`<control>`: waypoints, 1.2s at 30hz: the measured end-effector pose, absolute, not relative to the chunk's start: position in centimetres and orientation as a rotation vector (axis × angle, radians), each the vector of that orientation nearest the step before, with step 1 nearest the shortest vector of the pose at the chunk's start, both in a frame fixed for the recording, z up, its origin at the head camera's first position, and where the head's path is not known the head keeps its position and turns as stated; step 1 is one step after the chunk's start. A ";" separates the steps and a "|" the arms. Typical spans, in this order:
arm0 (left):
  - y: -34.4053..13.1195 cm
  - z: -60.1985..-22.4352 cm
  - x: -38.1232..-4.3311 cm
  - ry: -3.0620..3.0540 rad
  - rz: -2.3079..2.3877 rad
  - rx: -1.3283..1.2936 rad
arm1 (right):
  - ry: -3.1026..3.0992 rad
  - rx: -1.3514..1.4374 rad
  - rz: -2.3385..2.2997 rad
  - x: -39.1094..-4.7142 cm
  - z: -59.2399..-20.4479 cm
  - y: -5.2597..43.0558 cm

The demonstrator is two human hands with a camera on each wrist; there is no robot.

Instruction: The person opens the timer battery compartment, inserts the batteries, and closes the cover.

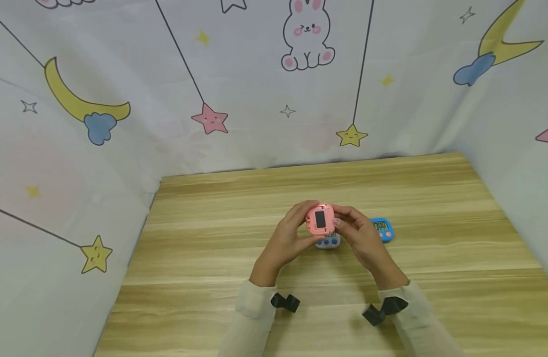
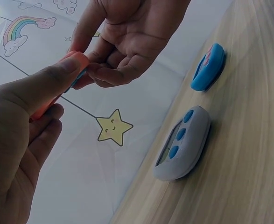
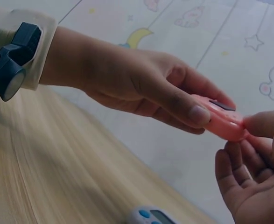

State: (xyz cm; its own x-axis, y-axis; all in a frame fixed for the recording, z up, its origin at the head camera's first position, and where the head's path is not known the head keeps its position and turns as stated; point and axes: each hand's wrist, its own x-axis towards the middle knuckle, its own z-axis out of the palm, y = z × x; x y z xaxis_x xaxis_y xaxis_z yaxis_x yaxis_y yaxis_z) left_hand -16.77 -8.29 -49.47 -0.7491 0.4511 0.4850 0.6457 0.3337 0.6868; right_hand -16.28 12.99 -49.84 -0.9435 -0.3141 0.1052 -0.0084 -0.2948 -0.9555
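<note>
Both hands hold a pink digital timer [image 1: 320, 219] above the wooden table. The side with a dark rectangle is turned toward the head camera; bits of blue show on its other side in the left wrist view. My left hand [image 1: 284, 243] pinches one edge between thumb and fingers. At the opposite edge my right hand [image 1: 365, 240] grips it, its thumb lying along the rim in the right wrist view. Below the pink timer lies a white timer [image 1: 328, 243] with blue buttons, partly hidden by it. A blue timer [image 1: 387, 230] with pink buttons sits beyond the right hand, which covers part of it.
The wood-grain table [image 1: 202, 248] stretches out on both sides of the hands. A white cloth [image 1: 256, 74] printed with stars, moons and a rabbit hangs behind it and along the sides. Black devices [image 1: 286, 302] are strapped to both sleeves.
</note>
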 end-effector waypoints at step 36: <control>-8.4 -49.5 -16.7 -2.478 -1.313 -0.789 | 1.932 -0.618 -2.201 -16.4 -50.4 12.8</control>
